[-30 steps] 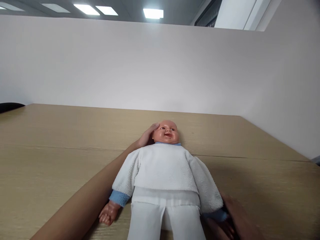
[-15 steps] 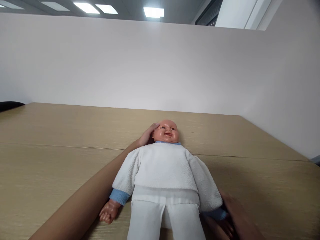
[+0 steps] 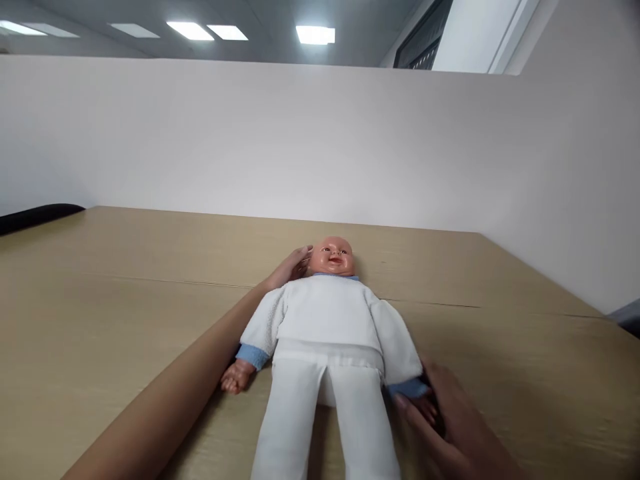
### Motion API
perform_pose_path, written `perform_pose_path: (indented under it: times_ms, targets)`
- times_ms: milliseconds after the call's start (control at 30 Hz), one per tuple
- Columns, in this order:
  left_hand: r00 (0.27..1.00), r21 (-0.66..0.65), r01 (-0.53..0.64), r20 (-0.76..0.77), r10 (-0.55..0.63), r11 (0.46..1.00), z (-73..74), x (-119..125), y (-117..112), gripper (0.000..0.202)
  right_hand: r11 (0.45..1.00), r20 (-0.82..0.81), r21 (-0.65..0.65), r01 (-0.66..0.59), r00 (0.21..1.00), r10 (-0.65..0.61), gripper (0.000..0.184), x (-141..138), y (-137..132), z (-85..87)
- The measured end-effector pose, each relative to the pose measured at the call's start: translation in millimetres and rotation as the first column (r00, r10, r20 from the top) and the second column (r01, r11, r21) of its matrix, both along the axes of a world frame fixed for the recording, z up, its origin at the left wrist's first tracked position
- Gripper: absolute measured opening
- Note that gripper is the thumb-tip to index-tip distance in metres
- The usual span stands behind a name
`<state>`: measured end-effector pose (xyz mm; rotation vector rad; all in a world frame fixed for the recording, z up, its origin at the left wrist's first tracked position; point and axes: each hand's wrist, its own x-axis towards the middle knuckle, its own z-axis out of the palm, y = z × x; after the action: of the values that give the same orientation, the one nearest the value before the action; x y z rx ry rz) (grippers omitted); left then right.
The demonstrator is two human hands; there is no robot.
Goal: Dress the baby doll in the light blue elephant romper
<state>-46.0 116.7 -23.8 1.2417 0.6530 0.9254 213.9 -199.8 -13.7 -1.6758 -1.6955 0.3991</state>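
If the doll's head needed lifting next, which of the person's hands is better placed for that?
Probably the left hand: it cups the side of the baby doll's head. The right hand lies lower down, at the blue cuff of the doll's sleeve, away from the head.

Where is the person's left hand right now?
In the head view, the left hand is just left of centre, cupped against the side of the doll's head, above the wooden table.

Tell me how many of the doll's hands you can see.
2. One doll hand lies bare on the table; the other doll hand is partly covered by the right hand.
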Motion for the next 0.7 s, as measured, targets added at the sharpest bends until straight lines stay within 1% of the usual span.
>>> perform_pose_path:
  times_ms: [33,100,200,267,333,367,433,467,500,533,567,600,633,667,700]
  targets:
    - [0.998,0.018,-0.054,-0.035,0.055,0.998,-1.1,-10,-6,0.072,1.0,0.004,-0.014,-0.023,1.0,0.023,0.046,-1,0,-0.8]
    - [0.987,0.057,-0.121,-0.099,0.126,0.991,-0.9,-32,-25,0.073,0.998,0.006,-0.031,-0.05,0.999,0.05,0.046,-3,1,-3.7]
    - [0.949,0.158,-0.187,-0.225,0.22,0.969,6.6,-61,-66,0.07,0.999,-0.013,0.006,-0.039,0.999,0.039,0.049,-6,4,-12.8]
    - [0.901,0.238,-0.214,-0.326,0.285,0.947,15.9,-74,-94,0.067,0.998,-0.075,0.068,-0.009,0.997,0.014,0.062,-7,7,-21.6]
    - [0.85,0.326,-0.234,-0.39,0.355,0.916,28.6,-80,-120,0.064,0.992,-0.144,0.123,0.03,0.989,-0.012,0.073,-8,9,-28.9]
    - [0.824,0.372,-0.244,-0.408,0.394,0.896,36.4,-81,-132,0.061,0.988,-0.151,0.142,0.057,0.988,-0.035,0.074,-9,9,-30.3]
    - [0.769,0.47,-0.247,-0.437,0.467,0.847,55.2,-79,-163,0.055,0.971,-0.079,0.201,0.126,0.991,-0.112,0.071,-12,3,-25.3]
    - [0.718,0.538,-0.227,-0.471,0.512,0.812,65.8,-76,-182,0.053,0.957,-0.011,0.248,0.151,0.988,-0.153,0.068,-16,-3,-18.8]
    - [0.679,0.599,-0.174,-0.502,0.536,0.781,76.8,-71,-203,0.051,0.94,0.063,0.304,0.155,0.981,-0.182,0.064,-21,-12,-10.3]
    - [0.673,0.642,-0.097,-0.521,0.525,0.761,87.5,-66,-228,0.048,0.923,0.129,0.359,0.136,0.973,-0.193,0.059,-26,-25,-1.0]
    - [0.685,0.664,-0.048,-0.522,0.509,0.746,97.0,-59,-255,0.045,0.912,0.185,0.401,0.091,0.966,-0.178,0.052,-31,-41,7.4]
    - [0.711,0.68,-0.031,-0.5,0.495,0.732,104.6,-53,-282,0.042,0.903,0.212,0.427,0.042,0.966,-0.145,0.046,-35,-59,13.1]
    - [0.74,0.69,-0.028,-0.472,0.479,0.723,109.2,-48,-310,0.038,0.898,0.21,0.44,0.01,0.971,-0.114,0.044,-37,-80,14.4]
    - [0.775,0.694,-0.027,-0.44,0.453,0.72,110.2,-43,-337,0.035,0.89,0.193,0.457,0.002,0.976,-0.102,0.046,-36,-103,10.2]
    - [0.81,0.695,-0.02,-0.41,0.419,0.718,107.0,-41,-361,0.033,0.857,0.157,0.515,0.027,0.98,-0.125,0.045,-32,-127,0.2]
